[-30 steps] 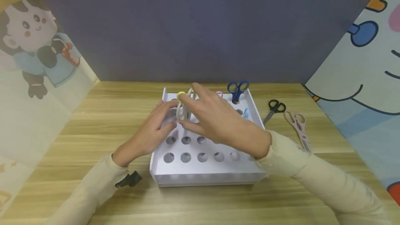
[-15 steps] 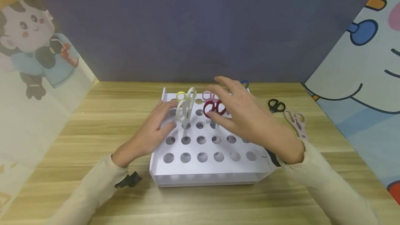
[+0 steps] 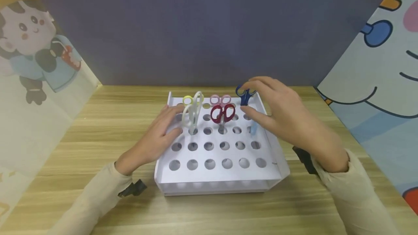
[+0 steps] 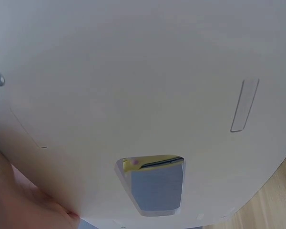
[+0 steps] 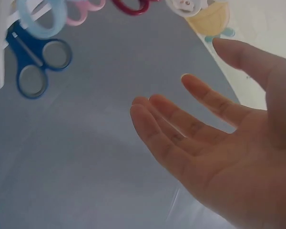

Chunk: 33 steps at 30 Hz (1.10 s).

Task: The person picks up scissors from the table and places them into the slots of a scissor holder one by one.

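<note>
A white rack (image 3: pixel 200 155) with rows of round holes stands on the table. White scissors (image 3: pixel 192 113), dark red scissors (image 3: pixel 222 114), pink scissors (image 3: pixel 220 100) and blue scissors (image 3: pixel 244 95) stand in it, handles up. Yellow scissors (image 3: pixel 187 100) are partly hidden behind the white pair. My left hand (image 3: pixel 153 137) rests at the rack's left side, fingers near the white scissors. Above the rack's right side is my right hand (image 3: pixel 287 115), fingers spread, nearest the blue scissors. In the right wrist view its palm holds nothing. A light blue handle (image 3: pixel 253 128) shows below its thumb.
The wooden table (image 3: pixel 107 119) meets a grey-blue panel (image 3: pixel 209 28) at the back. Cartoon-printed walls (image 3: pixel 385 82) close in on both sides. The left wrist view is mostly the rack's white side wall (image 4: pixel 133 95) with a cut-out.
My right hand has left the white scissors, which stay standing in the rack, and moved right past the dark red pair. It now hides the scissors on the table. My left hand stays put.
</note>
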### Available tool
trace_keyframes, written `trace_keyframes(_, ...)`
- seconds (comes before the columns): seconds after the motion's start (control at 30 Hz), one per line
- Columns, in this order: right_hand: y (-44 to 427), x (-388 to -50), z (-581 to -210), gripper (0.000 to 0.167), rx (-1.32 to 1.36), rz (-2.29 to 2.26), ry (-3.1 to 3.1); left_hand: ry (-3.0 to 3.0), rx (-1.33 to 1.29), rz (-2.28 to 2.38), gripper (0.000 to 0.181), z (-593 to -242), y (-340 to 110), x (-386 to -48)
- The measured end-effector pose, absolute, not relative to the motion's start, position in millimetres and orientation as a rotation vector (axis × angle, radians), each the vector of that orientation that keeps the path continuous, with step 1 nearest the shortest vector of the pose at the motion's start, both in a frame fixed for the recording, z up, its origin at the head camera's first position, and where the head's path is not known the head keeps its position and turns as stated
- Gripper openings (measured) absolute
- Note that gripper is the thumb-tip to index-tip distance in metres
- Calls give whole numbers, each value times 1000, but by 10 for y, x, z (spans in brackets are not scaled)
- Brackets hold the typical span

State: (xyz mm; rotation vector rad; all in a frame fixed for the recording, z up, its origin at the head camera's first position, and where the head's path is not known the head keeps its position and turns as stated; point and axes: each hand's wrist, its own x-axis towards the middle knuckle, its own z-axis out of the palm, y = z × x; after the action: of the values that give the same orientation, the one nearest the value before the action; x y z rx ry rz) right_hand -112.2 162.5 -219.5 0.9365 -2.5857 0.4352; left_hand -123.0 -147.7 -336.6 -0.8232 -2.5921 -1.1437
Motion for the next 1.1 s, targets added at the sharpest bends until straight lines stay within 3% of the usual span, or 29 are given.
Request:
trace_keyframes(0.5,2232,-1277,-2506,45,656,522,-2609,-2580,-845,-1141,56,-3378,-1476,-1231)
trace_keyframes(1.1,3119,-2046,-3129,56,385,500,-2964,-2565,-845,-1168,53,-3373,-1490,-1230)
